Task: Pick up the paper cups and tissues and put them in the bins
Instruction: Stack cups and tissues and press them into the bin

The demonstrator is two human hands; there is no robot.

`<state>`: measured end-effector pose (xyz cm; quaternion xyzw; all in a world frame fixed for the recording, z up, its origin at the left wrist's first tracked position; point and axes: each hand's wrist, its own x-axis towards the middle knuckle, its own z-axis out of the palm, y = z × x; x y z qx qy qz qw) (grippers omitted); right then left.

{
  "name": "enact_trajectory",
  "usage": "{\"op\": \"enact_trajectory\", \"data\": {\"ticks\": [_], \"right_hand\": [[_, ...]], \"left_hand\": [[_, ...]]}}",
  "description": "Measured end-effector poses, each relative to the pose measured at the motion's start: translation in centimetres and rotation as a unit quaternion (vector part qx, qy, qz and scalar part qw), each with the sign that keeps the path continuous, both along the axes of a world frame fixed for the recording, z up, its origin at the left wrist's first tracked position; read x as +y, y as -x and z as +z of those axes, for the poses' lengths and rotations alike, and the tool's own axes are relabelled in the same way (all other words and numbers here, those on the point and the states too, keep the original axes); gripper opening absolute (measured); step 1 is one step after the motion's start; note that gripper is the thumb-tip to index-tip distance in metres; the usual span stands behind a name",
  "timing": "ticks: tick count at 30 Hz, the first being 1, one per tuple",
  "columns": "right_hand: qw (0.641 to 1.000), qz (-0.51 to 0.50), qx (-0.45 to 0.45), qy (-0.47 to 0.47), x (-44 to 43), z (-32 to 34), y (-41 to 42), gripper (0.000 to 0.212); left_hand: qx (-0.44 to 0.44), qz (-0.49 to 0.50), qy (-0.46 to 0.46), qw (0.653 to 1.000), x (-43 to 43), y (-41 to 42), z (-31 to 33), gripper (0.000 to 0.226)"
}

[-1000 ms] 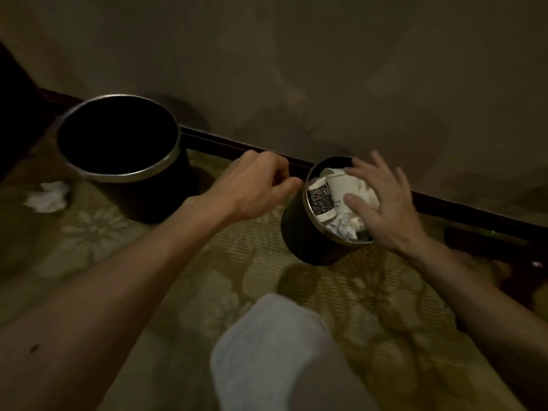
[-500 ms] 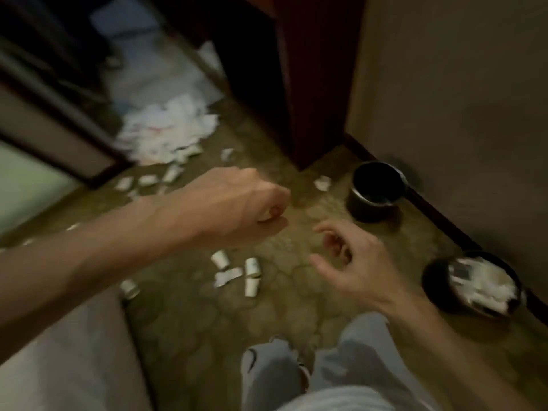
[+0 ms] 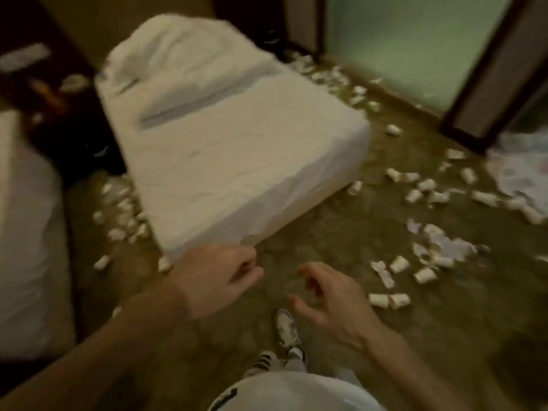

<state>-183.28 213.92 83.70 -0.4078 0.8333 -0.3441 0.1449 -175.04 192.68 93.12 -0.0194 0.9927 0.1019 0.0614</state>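
Several white paper cups lie scattered on the patterned carpet: a pair just right of my right hand, a group farther right, and more along the bed's left side. Crumpled tissues lie among cups at the right. My left hand hovers near the bed's corner, fingers loosely curled, holding nothing. My right hand is beside it, fingers relaxed and spread, empty. No bin is in view.
A white bed fills the middle; a second white bed stands at the left edge. A dark door frame and a pile of white sheets are at the right. My shoe is on the carpet below my hands.
My view has swung away from the two bins to the beds and the littered floor. My right hand left the full bin; both hands are empty and held out in front.
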Motion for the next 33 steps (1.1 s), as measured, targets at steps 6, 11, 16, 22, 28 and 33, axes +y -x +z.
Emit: {"op": "enact_trajectory", "data": {"ticks": [6, 11, 16, 22, 28, 33], "right_hand": [[0.969, 0.235, -0.039, -0.065, -13.3, -2.6, -7.8, 0.053], [0.934, 0.319, -0.06, -0.145, -23.0, -6.0, -12.9, 0.065], [0.92, 0.325, -0.105, -0.194, -34.8, -9.6, -18.0, 0.056], [0.908, 0.299, -0.169, -0.239, -48.4, -10.3, -20.7, 0.05], [0.897, 0.258, -0.228, -0.278, -59.2, -12.7, -18.6, 0.034], [0.87, 0.214, -0.313, -0.316, -70.1, -15.9, -15.5, 0.036]], "left_hand": [[-0.044, 0.291, -0.108, 0.95, -5.7, -16.9, -5.3, 0.022], [-0.059, 0.444, -0.211, 0.869, -12.2, -24.8, -10.6, 0.025], [-0.025, 0.527, -0.269, 0.806, -23.1, -30.1, -16.0, 0.031], [-0.014, 0.551, -0.31, 0.775, -36.7, -30.7, -17.2, 0.033], [-0.025, 0.565, -0.355, 0.745, -48.6, -29.5, -20.5, 0.027], [-0.02, 0.603, -0.396, 0.692, -59.0, -25.7, -25.1, 0.024]]}}
